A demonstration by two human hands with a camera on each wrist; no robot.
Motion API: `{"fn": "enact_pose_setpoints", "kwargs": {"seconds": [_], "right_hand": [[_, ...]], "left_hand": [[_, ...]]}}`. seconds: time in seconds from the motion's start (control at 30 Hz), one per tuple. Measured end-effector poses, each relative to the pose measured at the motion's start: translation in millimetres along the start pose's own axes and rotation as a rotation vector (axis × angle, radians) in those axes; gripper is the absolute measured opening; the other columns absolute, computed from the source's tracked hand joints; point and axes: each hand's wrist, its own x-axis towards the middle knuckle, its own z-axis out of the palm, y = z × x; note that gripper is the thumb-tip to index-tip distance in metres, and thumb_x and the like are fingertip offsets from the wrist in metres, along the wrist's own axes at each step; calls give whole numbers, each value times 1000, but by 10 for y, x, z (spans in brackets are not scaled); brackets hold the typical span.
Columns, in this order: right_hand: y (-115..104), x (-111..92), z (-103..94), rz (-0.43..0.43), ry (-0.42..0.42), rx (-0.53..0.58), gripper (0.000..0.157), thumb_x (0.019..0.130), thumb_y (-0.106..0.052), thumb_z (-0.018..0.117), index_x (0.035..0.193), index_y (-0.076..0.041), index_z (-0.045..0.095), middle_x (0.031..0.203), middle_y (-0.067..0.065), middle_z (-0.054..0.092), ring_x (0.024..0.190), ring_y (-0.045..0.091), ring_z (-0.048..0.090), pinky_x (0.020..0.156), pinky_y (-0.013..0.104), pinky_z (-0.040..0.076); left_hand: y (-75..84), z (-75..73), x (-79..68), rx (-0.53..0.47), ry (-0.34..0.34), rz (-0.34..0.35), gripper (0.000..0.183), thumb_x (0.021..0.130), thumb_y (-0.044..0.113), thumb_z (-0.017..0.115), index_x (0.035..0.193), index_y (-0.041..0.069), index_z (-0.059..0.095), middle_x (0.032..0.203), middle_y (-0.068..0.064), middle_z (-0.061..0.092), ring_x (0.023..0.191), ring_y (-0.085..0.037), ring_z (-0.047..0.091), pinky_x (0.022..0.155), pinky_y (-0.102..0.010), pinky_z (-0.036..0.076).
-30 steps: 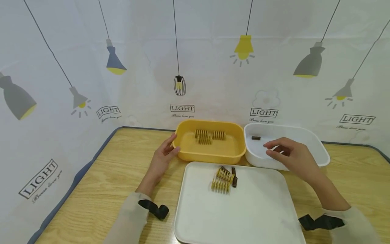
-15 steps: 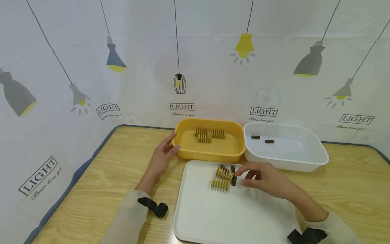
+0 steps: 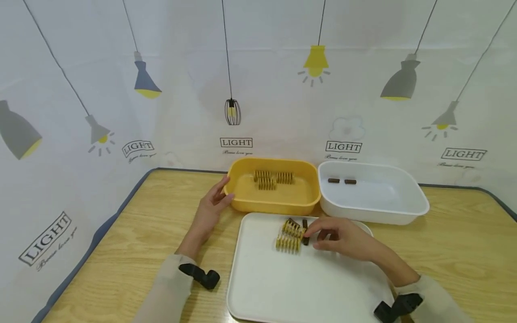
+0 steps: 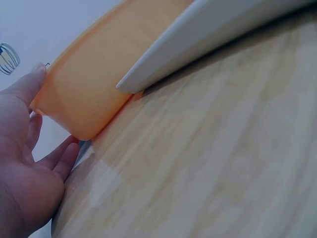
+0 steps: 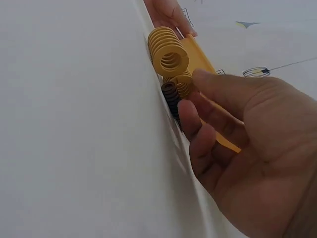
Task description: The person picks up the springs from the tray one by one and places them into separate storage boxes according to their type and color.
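Brown coil spring (image 3: 304, 223) lies at the far side of the white tray, just left of your right hand (image 3: 349, 237), with its long axis running near to far; whether it is one piece or two end to end, you cannot tell. Across the wood-grain table (image 3: 456, 242), the white tray (image 3: 291, 287) sits in front of you, with the white bin (image 3: 367, 215) beyond it to the right and the yellow bin (image 3: 270, 207) directly left of that one. Your left hand (image 3: 208, 213) rests at the yellow bin's left end, fingers spread and extended against the outside, so your right is plainly the nearer. It comes in from the right over the tray, palm turned inward, index finger on the far side, thumb on the near. Those two tips stand apart with nothing visibly between them; the index tip overlaps the spring from above, but contact cannot be told. Two gold coil springs (image 3: 288, 244) crowd its left side, so a pinch across its width would probably be tight there. Your fingertip gap slants across that length, which suggests some wrist turn would help.
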Motion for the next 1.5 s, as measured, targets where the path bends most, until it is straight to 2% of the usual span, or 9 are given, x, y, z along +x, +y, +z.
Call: {"fn": "enact_pose_setpoints", "kwargs": {"seconds": [0.2,0.33,0.5,0.63,0.83,0.97,1.1,1.23,1.5], "right_hand": [[108,1,68,56,47,34,21,87,-22,72,107,-17,71,107,-5,65,79,12,56,66,25,50],[150,6,110,35,81,58,20,86,-20,73,106,-16,71,107,-2,65,82,13,57,67,25,50],[190,3,159,63,146,71,19,86,-20,73,104,-17,71,105,-2,66,83,13,58,70,25,50],[215,-1,177,85,171,69,19,84,-21,75,102,-19,72,103,-3,65,82,13,58,69,25,49],[210,5,170,114,160,34,21,83,-23,76,103,-19,72,100,-4,65,80,12,56,68,24,48],[133,15,157,119,151,3,21,83,-17,76,103,-16,71,97,-2,66,78,12,55,67,24,46],[-44,20,122,92,119,21,20,81,-7,76,101,-8,72,93,5,68,74,13,52,63,23,44],[-194,17,86,64,94,30,20,79,-3,77,98,-5,72,85,7,67,67,11,49,58,21,41],[-158,-13,81,-18,88,36,16,77,-7,80,91,-8,71,84,5,65,64,18,50,55,21,42]], "left_hand": [[3,-5,-18,-1,1,-2,55,95,26,62,146,23,42,151,11,33,134,-27,35,108,-41,31],[-1,-4,-34,-2,4,-2,55,95,25,61,147,22,41,150,12,33,134,-26,35,108,-40,31],[-13,-6,-38,-29,2,7,55,96,21,61,147,19,42,151,10,33,135,-26,34,108,-40,32],[69,-5,-61,-46,-7,-10,55,96,18,61,147,15,40,152,6,31,136,-30,32,109,-41,31],[258,11,-130,-32,-27,-31,57,97,15,58,149,10,35,155,-2,25,137,-35,29,108,-44,30],[174,-6,-89,-38,-20,-36,57,97,18,58,149,15,36,155,2,24,137,-31,30,108,-43,31],[45,-15,-31,-40,-12,-23,58,96,23,60,149,19,38,154,8,27,136,-26,33,107,-41,33],[6,-7,-19,-34,-7,-8,58,95,28,62,148,21,39,153,9,28,134,-24,34,106,-40,34],[14,16,-10,-26,-8,-18,56,96,25,60,148,23,40,152,11,29,136,-22,32,107,-38,33]]}}
